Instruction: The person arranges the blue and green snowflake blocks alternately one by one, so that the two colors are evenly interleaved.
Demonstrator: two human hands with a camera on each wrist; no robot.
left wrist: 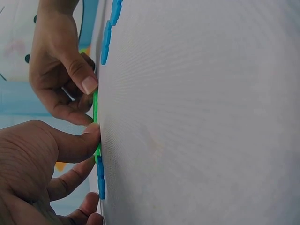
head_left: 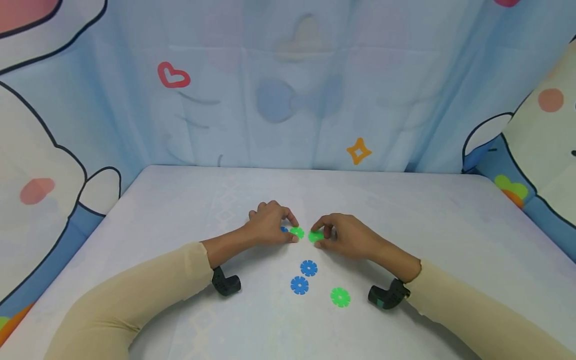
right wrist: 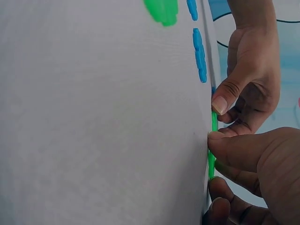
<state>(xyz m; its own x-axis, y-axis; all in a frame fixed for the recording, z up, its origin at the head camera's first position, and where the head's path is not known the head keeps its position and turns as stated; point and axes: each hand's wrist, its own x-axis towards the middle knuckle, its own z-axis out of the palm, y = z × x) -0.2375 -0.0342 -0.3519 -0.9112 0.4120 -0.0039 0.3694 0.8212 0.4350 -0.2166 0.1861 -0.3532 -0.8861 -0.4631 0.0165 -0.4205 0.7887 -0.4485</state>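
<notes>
The left hand (head_left: 271,225) pinches a green notched disc (head_left: 297,232) between thumb and index finger, low at the tabletop. A blue disc (head_left: 284,229) shows partly beneath that hand; in the left wrist view the blue disc (left wrist: 101,177) meets the green one's edge. Just to the right, the right hand (head_left: 348,236) grips a second green disc (head_left: 316,236) by its edges with thumb and fingers. A narrow gap lies between the two green discs in the head view.
Nearer the front, two blue discs (head_left: 308,268) (head_left: 299,285) lie close together, with a loose green disc (head_left: 340,297) to their right. The white tabletop (head_left: 202,200) ends at a patterned blue curtain (head_left: 225,125).
</notes>
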